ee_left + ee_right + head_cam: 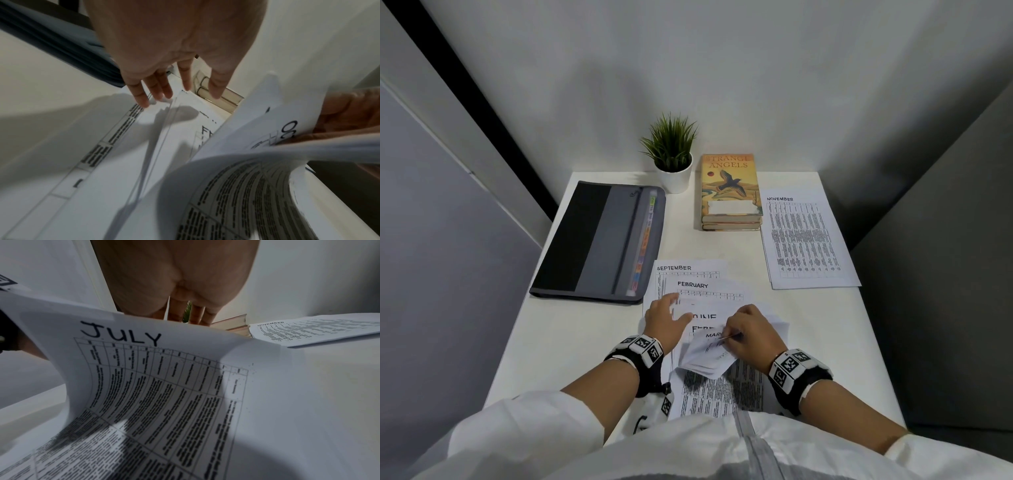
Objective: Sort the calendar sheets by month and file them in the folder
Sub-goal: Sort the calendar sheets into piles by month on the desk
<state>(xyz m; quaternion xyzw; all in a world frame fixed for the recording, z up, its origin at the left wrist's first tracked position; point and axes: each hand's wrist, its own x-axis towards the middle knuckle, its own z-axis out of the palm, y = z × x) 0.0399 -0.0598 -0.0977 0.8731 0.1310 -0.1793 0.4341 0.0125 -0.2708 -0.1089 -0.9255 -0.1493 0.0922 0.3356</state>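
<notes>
Head view: my right hand point(748, 334) pinches curled white paper calendar sheets point(709, 356), headings away from me; left hand point(666, 320) spread flat on the fanned pile point(702, 294).

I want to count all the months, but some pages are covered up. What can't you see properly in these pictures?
- Head view: the right hand and the bent-back sheets cover most of the pile's month names.
- Left wrist view: one title on the bent-back sheets is cut off by the fingers of the right hand.
- Head view: the folder tab labels are too small to read.
- Right wrist view: the July sheet hides the pages behind it.
</notes>
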